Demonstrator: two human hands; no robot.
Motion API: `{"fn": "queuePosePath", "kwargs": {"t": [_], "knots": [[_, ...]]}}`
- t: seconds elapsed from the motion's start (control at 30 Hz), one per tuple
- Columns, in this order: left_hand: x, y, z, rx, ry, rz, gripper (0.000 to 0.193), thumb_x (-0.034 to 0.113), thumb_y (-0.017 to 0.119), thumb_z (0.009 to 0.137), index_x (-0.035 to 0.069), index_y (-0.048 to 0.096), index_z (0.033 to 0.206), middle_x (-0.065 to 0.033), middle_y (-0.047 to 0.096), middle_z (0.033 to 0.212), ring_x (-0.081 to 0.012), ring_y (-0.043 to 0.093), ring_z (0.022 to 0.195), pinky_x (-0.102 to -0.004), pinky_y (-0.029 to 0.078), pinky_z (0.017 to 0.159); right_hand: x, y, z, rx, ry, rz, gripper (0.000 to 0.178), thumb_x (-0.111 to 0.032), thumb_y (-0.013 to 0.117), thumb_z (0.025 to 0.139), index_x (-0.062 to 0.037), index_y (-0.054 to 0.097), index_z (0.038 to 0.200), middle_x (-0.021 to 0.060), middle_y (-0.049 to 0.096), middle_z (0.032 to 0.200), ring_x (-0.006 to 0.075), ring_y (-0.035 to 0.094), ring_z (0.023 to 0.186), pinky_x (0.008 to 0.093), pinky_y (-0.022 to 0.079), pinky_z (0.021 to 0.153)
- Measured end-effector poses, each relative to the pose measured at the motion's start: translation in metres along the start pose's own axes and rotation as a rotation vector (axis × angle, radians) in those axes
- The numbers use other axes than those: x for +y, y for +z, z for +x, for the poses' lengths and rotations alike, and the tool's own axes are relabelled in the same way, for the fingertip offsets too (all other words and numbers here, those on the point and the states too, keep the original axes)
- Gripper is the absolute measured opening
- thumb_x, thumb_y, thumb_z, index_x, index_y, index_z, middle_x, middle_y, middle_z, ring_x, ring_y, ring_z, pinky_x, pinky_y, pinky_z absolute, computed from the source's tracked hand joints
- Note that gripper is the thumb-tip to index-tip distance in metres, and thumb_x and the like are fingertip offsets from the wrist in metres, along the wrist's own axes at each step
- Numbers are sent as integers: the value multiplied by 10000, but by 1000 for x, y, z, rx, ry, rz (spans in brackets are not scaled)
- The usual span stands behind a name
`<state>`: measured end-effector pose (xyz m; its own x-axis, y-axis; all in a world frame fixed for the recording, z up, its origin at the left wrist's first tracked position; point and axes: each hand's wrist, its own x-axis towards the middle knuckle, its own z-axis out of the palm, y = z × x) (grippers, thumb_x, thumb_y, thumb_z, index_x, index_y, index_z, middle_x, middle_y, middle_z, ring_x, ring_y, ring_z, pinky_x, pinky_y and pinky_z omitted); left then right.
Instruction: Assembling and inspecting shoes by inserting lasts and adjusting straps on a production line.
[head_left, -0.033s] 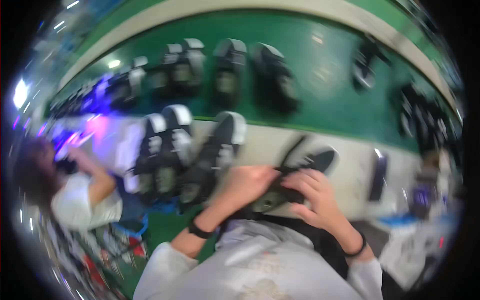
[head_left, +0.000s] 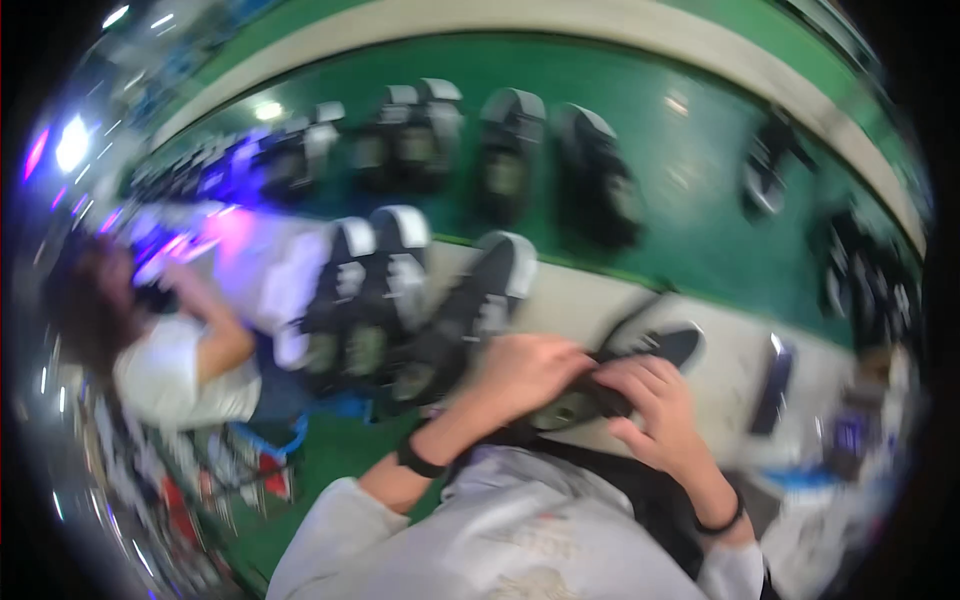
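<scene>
A dark shoe (head_left: 675,342) with white marks on its side lies in front of me on the pale table ledge, blurred by motion. My left hand (head_left: 530,375) pinches the edge of its opening, fingers bent together. From the other side my right hand (head_left: 655,405) has its fingers curled over the same part, with the thumb apart. Both hands hide much of the shoe's middle. A dark strap-like piece (head_left: 635,312) rises beyond my fingers. To the left of my left hand stands a black shoe (head_left: 465,315) with a white toe.
Two more black shoes (head_left: 385,290) stand farther left on the ledge. Along the green conveyor belt (head_left: 690,230) runs a row of shoes (head_left: 505,150). A person (head_left: 180,370) in white works at the left. A dark oblong object (head_left: 770,385) lies at the right.
The whole view has swung, so the shoes and belt sit farther right in the picture. Both hands stay on the same shoe, with little visible change of grip.
</scene>
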<state>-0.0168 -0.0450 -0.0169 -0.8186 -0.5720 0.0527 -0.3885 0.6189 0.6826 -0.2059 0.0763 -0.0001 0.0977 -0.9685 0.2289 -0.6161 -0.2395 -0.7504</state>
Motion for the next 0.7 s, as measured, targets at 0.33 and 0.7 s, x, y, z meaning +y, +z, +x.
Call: {"fn": "queuePosePath", "kwargs": {"t": [0.33,0.7], "knots": [[63,26,-89,-60,-40,-339,327,-16,571,843,-11,530,1167,-305,321,1468,-399,669,738,-452,534,651,10,-39,25,-510,70,0,735,-252,909,559,-28,651,1210,167,665,1141,340,639,1061,404,495,928],[48,57,-85,249,190,-258,426,-103,550,761,-36,532,1181,-253,430,1462,-396,693,839,-395,588,752,14,-35,26,-423,74,-61,752,-160,924,430,-31,693,1134,141,703,1036,310,681,942,369,543,835]]}}
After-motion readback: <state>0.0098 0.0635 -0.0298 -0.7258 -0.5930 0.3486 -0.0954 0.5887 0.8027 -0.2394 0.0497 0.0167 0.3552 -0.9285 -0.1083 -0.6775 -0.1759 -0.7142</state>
